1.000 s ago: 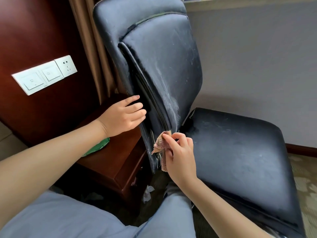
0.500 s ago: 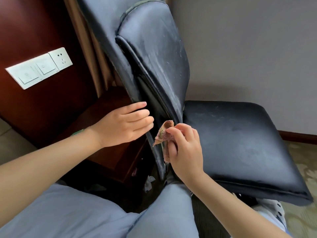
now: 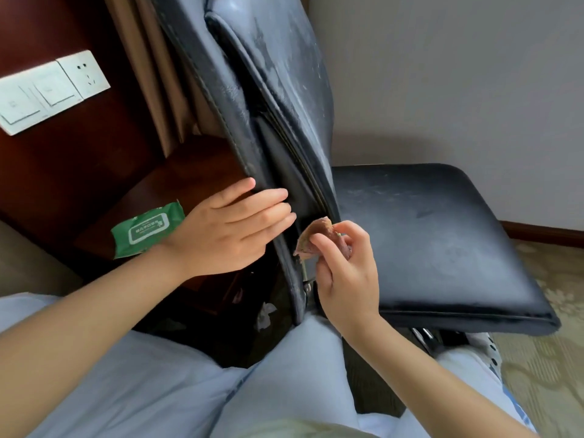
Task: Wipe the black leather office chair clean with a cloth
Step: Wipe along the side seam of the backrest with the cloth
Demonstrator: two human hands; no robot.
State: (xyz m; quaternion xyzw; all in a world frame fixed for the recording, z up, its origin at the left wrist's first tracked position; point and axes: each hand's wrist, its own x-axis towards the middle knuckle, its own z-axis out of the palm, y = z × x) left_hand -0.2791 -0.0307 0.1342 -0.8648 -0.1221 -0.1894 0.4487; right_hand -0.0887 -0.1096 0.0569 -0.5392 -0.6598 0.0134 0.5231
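The black leather chair (image 3: 420, 229) stands side-on against the wall, dusty seat to the right, backrest rising at centre. The left hand (image 3: 230, 229) reaches in from the lower left, fingers straight and flat against the backrest's side edge. Just right, the right hand (image 3: 347, 273) pinches a crumpled brownish cloth (image 3: 316, 237) beside the backrest's lower seam

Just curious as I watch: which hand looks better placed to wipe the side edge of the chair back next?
Probably the right hand: it already pinches the cloth right beside the chair back lower edge. The left hand has its fingers laid flat on that edge, apparently steadying it, and holds no cloth.
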